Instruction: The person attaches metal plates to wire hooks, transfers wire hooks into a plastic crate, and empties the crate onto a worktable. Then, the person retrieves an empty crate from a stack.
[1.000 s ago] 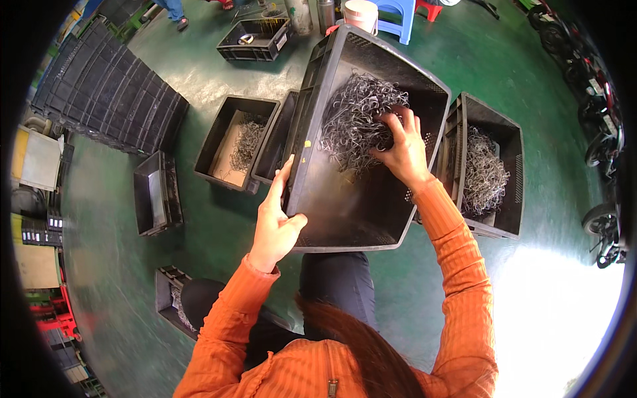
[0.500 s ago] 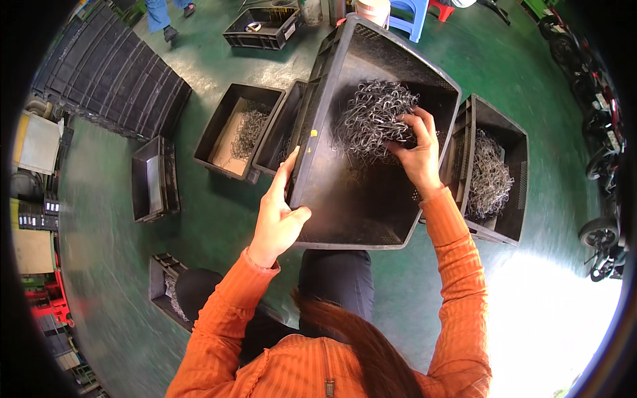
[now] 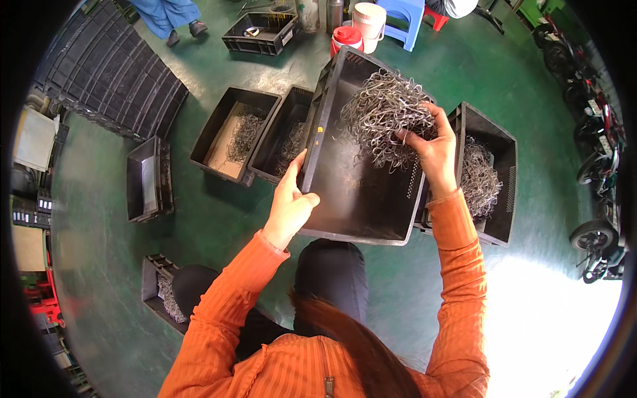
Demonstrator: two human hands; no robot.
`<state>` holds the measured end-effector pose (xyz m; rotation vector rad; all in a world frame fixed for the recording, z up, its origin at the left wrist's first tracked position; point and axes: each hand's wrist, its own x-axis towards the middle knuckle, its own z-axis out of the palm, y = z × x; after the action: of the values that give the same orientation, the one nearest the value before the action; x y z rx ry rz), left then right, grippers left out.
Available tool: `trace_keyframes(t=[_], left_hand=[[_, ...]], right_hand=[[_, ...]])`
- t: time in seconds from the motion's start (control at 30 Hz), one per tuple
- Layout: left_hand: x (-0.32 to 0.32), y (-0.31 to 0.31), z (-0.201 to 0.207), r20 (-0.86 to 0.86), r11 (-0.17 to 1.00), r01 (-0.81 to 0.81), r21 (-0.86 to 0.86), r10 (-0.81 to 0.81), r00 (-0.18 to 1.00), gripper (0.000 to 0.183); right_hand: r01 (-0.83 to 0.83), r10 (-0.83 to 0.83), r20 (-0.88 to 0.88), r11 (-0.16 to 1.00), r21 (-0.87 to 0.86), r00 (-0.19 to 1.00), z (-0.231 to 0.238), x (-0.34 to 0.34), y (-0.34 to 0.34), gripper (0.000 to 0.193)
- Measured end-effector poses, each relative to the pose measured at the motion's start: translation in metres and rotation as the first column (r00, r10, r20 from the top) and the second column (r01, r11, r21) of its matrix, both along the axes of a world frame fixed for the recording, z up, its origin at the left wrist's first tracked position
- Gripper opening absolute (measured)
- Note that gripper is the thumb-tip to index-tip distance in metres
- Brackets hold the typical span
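Note:
A black plastic crate (image 3: pixel 352 205) is held up tilted in front of me. My left hand (image 3: pixel 292 207) grips its left wall, thumb over the rim and fingers around the outside. Over the crate's inside, my right hand (image 3: pixel 434 149) is closed on a tangled clump of bent metal wire hooks (image 3: pixel 388 116). The thumb presses from the near side and the fingers curl over the right edge of the clump. Loose hook ends hang from it. Whether its underside touches the crate's bottom I cannot tell.
At the right stands a crate of wire hooks (image 3: pixel 479 176); two more crates (image 3: pixel 232 136) (image 3: pixel 290 142) with hooks stand left. A narrow crate (image 3: pixel 151 179) and tall crate stack (image 3: pixel 113 73) are farther left. Buckets (image 3: pixel 369 26) and a blue stool (image 3: pixel 403 20) stand ahead. Motorbikes line the right.
My right hand has lifted the hook clump up and to the right. The crate has tipped and lowered at its far end, uncovering a red-lidded bucket. A person's legs at the top left have moved.

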<state>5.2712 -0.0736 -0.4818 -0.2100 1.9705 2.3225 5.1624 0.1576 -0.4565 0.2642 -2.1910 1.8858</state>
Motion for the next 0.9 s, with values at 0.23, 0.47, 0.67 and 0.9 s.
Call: trace_keyframes(t=[0.23, 0.47, 0.67, 0.9], left_hand=[[-0.015, 0.006, -0.001, -0.032, 1.000, -0.004, -0.015, 0.004, 0.999, 0.074], [-0.027, 0.010, 0.008, -0.063, 1.000, -0.013, -0.008, 0.012, 0.998, 0.074], [-0.032, 0.016, 0.011, -0.091, 0.998, -0.054, -0.035, 0.051, 0.995, 0.073], [-0.030, 0.002, -0.003, -0.039, 0.996, -0.061, -0.067, 0.058, 0.998, 0.071]], right_hand=[[0.000, -0.002, -0.060, 1.000, -0.031, 0.998, 0.071, 0.009, 0.005, 0.046], [0.090, -0.082, -0.151, 0.995, 0.049, 0.985, 0.145, 0.023, 0.043, 0.044], [0.251, -0.214, -0.286, 0.963, 0.099, 0.934, 0.189, 0.025, 0.122, 0.043], [0.517, -0.443, -0.312, 0.827, 0.219, 0.841, 0.150, 0.022, 0.202, 0.045]])
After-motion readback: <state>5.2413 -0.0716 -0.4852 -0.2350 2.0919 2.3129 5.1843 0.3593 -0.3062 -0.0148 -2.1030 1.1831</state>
